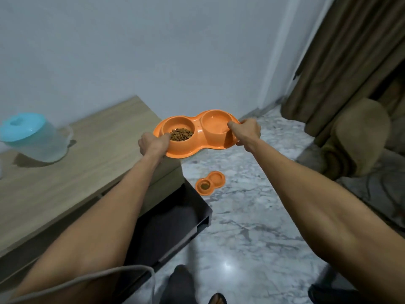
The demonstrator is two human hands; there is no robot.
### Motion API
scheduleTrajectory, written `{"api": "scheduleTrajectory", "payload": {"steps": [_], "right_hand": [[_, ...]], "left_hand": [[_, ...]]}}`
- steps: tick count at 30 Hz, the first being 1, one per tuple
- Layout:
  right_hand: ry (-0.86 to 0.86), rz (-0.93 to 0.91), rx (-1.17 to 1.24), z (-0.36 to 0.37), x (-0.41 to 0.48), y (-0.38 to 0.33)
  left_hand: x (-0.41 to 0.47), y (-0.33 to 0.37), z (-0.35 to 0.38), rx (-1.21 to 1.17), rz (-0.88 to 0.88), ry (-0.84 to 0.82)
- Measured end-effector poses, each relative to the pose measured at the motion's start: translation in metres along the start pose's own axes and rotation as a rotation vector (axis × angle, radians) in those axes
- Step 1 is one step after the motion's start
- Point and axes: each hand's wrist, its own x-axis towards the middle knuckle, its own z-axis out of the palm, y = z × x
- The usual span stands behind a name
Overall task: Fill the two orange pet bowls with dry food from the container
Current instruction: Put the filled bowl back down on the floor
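Marble floor (252, 238) with grey veining fills the lower right, meeting a pale wall and brown curtains (341, 62) in the corner. Both hands hold an orange double bowl (197, 133) in the air past the end of the wooden desk (65, 172): the left hand (153, 144) grips the rim beside the cup holding brown dry food (181, 134), the right hand (246, 132) grips the rim at the other cup (no kibble in that one). A second orange double bowl (210, 183) lies on the floor below, one cup with food. On the desk stands the clear container (35, 137), its blue lid on.
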Motion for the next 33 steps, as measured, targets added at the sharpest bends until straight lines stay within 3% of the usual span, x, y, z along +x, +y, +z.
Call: {"api": "scheduleTrajectory", "payload": {"steps": [8,17,24,33], "right_hand": [[0.098,0.031,0.022,-0.083,0.129,0.023],[0.114,0.087,-0.004,-0.104,0.289,0.051],[0.02,0.129,-0.056,-0.073,0.395,0.102],[-0.204,0.136,-0.134,0.024,0.56,0.248]], "left_hand": [[0.017,0.09,0.14,-0.067,0.058,-0.075],[0.075,0.144,0.29,-0.078,-0.023,-0.091],[0.128,0.127,0.39,-0.023,-0.114,-0.066],[0.192,0.04,0.565,-0.031,-0.291,0.081]]}}
